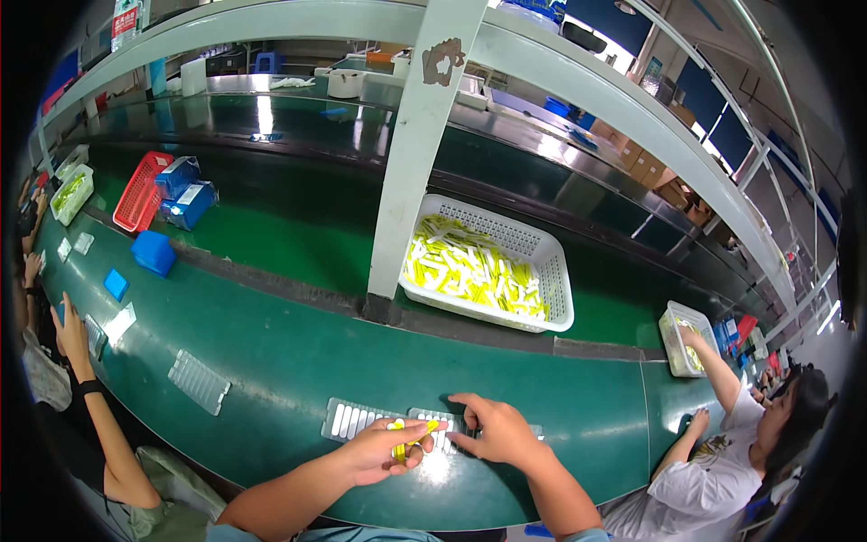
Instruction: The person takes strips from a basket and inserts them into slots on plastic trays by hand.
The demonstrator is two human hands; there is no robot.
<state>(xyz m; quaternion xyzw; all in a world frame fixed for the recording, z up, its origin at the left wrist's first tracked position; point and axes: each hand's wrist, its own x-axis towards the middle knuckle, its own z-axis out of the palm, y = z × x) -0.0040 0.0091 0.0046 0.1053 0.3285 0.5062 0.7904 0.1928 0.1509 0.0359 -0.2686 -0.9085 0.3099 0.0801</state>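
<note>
My left hand [368, 453] is closed around several small yellow-and-white sticks [398, 437], held low over the green table. To its right, my right hand [502, 432] has its index finger and thumb apart, with nothing visible between them. Beneath and behind the hands lie clear plastic trays. The left clear tray [329, 425] carries a row of white pieces. A second tray [417, 413], partly hidden by my hands, also has white pieces in its slots.
A white basket [562, 298] full of yellow-and-white sticks stands beyond, beside a pale post [411, 181]. Another clear tray [200, 383] lies to the left. Co-workers sit on both sides; the right one reaches into a smaller basket [673, 341]. Blue packs [188, 204] and a red basket [142, 194] are far left.
</note>
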